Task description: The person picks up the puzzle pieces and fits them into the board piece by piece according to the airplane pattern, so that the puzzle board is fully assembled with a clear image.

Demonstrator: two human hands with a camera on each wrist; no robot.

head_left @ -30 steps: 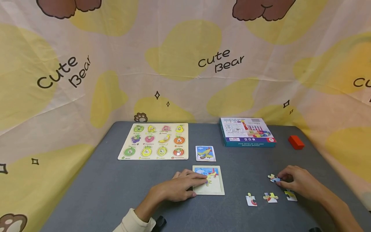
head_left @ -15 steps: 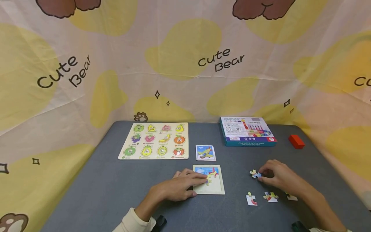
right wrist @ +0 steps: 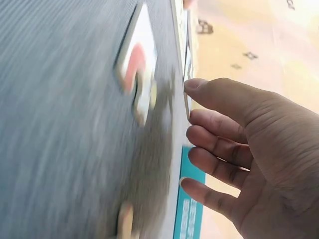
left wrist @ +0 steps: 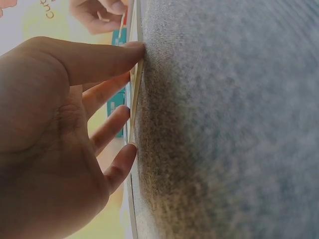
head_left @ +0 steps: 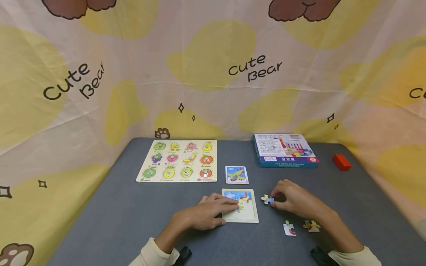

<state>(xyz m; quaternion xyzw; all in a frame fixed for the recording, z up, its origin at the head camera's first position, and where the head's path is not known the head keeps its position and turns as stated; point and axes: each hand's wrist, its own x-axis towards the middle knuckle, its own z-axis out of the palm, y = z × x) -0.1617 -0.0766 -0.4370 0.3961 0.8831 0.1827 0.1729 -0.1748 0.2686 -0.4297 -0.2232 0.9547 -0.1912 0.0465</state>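
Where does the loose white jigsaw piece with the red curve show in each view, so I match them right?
Head: the white, red-curved jigsaw piece lies right of centre, low down.
Left wrist: not visible.
Right wrist: the piece is blurred, above and left of centre.
Shared landmark: the flat, teal-sided rectangular box, partly hidden in both wrist views.

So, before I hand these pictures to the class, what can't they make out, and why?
Head view: the left part of the tray, hidden under the left hand.
Head view: one end of the held piece, covered by the right hand.
Head view: the box's finest print, too small.
Head view: the far-right lettering, cut off by the edge.
Right wrist view: a pale thing, blurred, cut off below.
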